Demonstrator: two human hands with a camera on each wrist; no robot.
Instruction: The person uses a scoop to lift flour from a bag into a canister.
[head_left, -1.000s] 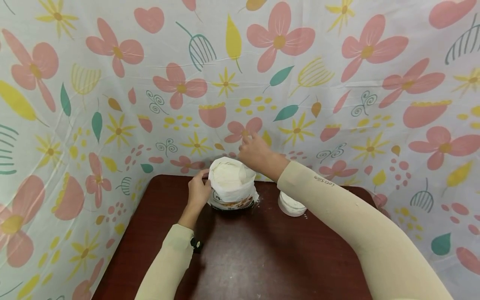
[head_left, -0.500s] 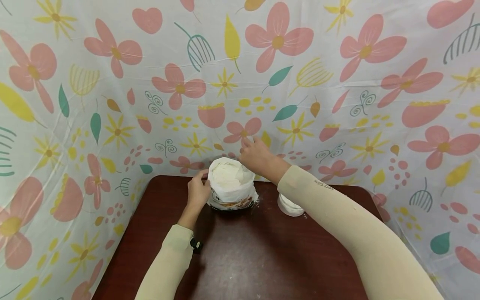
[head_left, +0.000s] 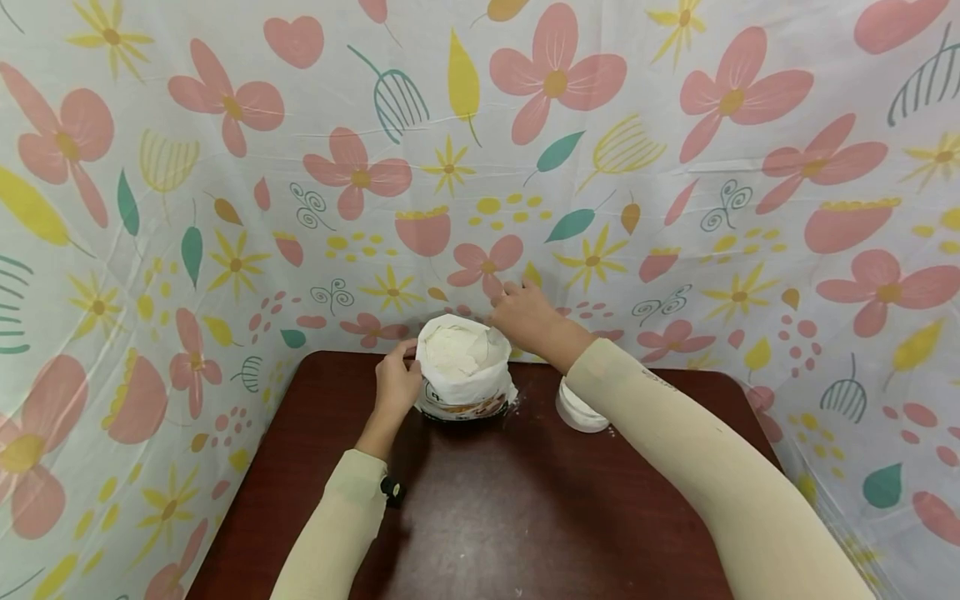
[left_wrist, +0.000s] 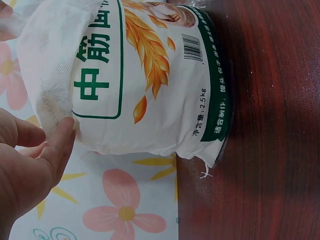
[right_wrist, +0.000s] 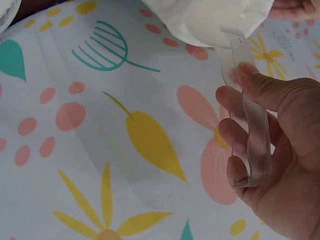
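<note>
A white bag of flour (head_left: 465, 387) stands at the back of the dark red table, its top folded down around pale flour (head_left: 453, 350). Green print and a wheat ear mark its side in the left wrist view. My left hand (head_left: 397, 383) holds the bag at its left rim, one fingertip (left_wrist: 65, 125) against the folded edge. Over the right rim, my right hand (head_left: 528, 317) grips the long handle of a clear plastic scoop (right_wrist: 257, 145). The scoop's far end reaches into the bag's mouth, partly hidden by the rim.
A round clear tub (head_left: 581, 408) of white flour sits right of the bag, partly under my right forearm. Flour specks lie between them on the table (head_left: 480, 508). A flowered cloth (head_left: 637, 208) hangs close behind the table's back edge.
My right hand has shifted slightly right and down with the scoop. The flour's surface in the bag now looks more broken up. My left hand stays at the rim.
</note>
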